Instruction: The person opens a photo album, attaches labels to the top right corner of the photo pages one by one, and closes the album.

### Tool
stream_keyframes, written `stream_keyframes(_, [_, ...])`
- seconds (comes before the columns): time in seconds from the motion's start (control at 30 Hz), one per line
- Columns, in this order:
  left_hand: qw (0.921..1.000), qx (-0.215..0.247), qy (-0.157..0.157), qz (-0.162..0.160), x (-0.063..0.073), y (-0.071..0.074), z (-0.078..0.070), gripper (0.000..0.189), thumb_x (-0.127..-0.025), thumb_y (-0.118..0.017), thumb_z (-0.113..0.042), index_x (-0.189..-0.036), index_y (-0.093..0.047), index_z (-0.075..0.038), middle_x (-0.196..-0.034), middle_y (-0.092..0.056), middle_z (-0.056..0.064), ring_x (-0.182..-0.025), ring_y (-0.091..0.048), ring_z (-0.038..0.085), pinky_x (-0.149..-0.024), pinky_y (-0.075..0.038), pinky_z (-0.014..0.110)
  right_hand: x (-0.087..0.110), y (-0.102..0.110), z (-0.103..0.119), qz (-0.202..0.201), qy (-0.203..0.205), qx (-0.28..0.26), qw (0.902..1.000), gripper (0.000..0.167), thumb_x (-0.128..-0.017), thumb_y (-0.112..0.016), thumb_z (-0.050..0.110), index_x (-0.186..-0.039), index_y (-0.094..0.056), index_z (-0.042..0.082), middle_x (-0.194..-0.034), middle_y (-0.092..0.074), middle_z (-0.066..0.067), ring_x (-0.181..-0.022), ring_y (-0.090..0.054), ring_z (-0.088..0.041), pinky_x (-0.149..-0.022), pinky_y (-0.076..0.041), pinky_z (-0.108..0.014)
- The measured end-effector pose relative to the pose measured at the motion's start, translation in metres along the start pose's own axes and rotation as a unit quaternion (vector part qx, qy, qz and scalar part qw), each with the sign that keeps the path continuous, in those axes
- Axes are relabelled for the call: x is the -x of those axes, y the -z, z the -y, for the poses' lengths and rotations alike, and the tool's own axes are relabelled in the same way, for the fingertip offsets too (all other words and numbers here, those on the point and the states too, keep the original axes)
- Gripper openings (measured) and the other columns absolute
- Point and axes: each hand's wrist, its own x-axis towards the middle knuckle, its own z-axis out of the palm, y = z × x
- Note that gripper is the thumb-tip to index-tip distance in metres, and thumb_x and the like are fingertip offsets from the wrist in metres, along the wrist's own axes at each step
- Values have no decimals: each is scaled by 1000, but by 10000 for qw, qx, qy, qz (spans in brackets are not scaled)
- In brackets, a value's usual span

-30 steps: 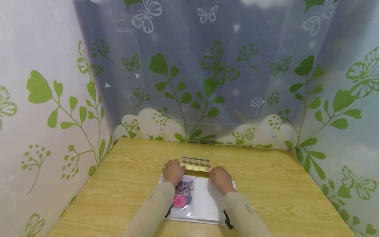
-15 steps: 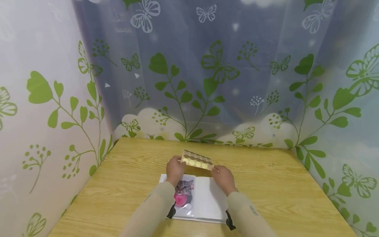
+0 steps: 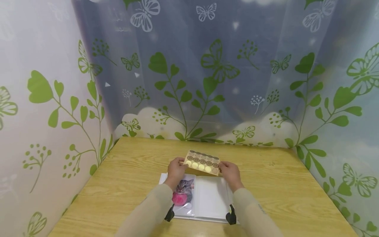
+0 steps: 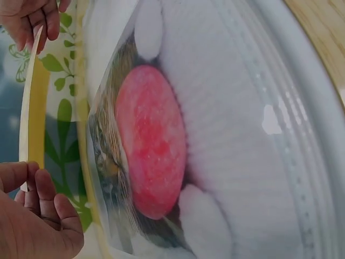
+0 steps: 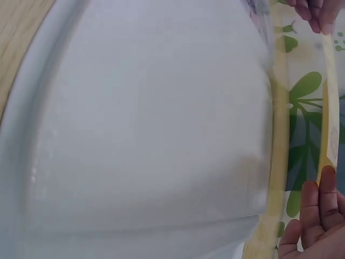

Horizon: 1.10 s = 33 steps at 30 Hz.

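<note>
Both hands hold a sheet of round stickers (image 3: 202, 162), a tan card with rows of dark-ringed and shiny gold circles. It is raised off the table, just beyond an open photo album (image 3: 211, 197). My left hand (image 3: 176, 171) pinches the sheet's left end between thumb and fingers. At the opposite end, the right hand (image 3: 231, 174) pinches the edge. On the album's left page a photo of a cat with a pink ball (image 3: 183, 194) lies under a clear sleeve. The right page is blank white. Seen edge-on in the left wrist view, the sticker sheet (image 4: 33, 108) looks slightly bowed.
A wood-grain table (image 3: 275, 191) carries the album near its front edge. Patterned curtains (image 3: 189, 82) with green leaves and butterflies enclose the back and both sides. Black wrist straps (image 3: 231, 215) hang over the album's lower corners.
The sticker sheet has been lifted from the table, tilted, and brought slightly right toward the person. The hands went from touching its ends to pinching them. The album stays put.
</note>
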Motion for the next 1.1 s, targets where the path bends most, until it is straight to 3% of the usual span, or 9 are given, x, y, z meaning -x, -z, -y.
stream_keyframes(0.1, [9999, 89, -56, 83, 1, 1, 0, 25, -89, -68, -3, -113, -64, 4, -80, -62, 7, -67, -55, 15, -56, -47, 25, -1, 3, 0, 166, -172, -325, 9992, 40, -103, -51, 17, -133, -55, -9, -124, -62, -25, -111, -61, -36, -100, -47, -51])
stream_keyframes(0.2, [9997, 177, -84, 133, 2, 4, 0, 26, -90, -66, -3, -114, -64, 5, -81, -64, 9, -72, -62, 25, -58, -48, 26, -1, 4, 1, 336, -464, -691, 9960, 39, -103, -51, 17, -133, -55, -9, -125, -62, -24, -112, -61, -36, -105, -41, -55])
stream_keyframes(0.3, [9992, 346, 23, 181, 4, 6, -1, 27, -91, -65, -3, -117, -63, 5, -84, -66, 15, -81, -65, 37, -60, -50, 28, 1, 5, 1, 413, -720, -902, 9925, 37, -103, -51, 18, -129, -58, -6, -121, -65, -20, -112, -61, -33, -105, -39, -56])
stream_keyframes(0.4, [9980, 590, 156, 173, 5, 8, 0, 28, -91, -64, -3, -119, -62, 5, -90, -67, 21, -88, -65, 41, -65, -54, 34, 2, 5, 1, 433, -855, -987, 9905, 35, -103, -52, 20, -127, -61, -4, -116, -68, -15, -112, -61, -31, -103, -41, -54])
stream_keyframes(0.57, [9877, 1443, 591, 99, 6, 8, 0, 36, -91, -65, -4, -125, -59, 6, -95, -69, 20, -88, -66, 36, -78, -55, 43, 5, 4, 1, 488, -881, -1085, 9890, 34, -103, -51, 20, -126, -61, -3, -115, -68, -13, -113, -60, -32, -98, -43, -50])
stream_keyframes(0.7, [9714, 2156, 989, 79, 8, 4, 0, 45, -91, -66, -7, -133, -54, 4, -91, -70, 12, -85, -67, 28, -76, -54, 37, 8, 1, 0, 480, -912, -1166, 9878, 34, -103, -51, 21, -126, -61, -3, -120, -67, -15, -114, -60, -31, -97, -44, -48])
stream_keyframes(0.83, [9596, 2560, 1156, 147, 14, -3, -3, 44, -92, -67, -9, -131, -55, 4, -90, -68, 7, -87, -65, 24, -78, -53, 35, 10, -3, -1, 346, -908, -1244, 9875, 35, -103, -51, 22, -127, -61, -3, -119, -67, -16, -113, -61, -31, -98, -44, -50])
stream_keyframes(1.1, [9568, 2695, 1026, 371, 31, -20, -4, 16, -90, -68, -8, -103, -63, -1, -92, -67, 6, -90, -65, 24, -85, -52, 41, 16, -11, 2, 168, -765, -1620, 9837, 36, -103, -50, 19, -126, -58, -8, -113, -69, -17, -112, -61, -35, -104, -39, -57])
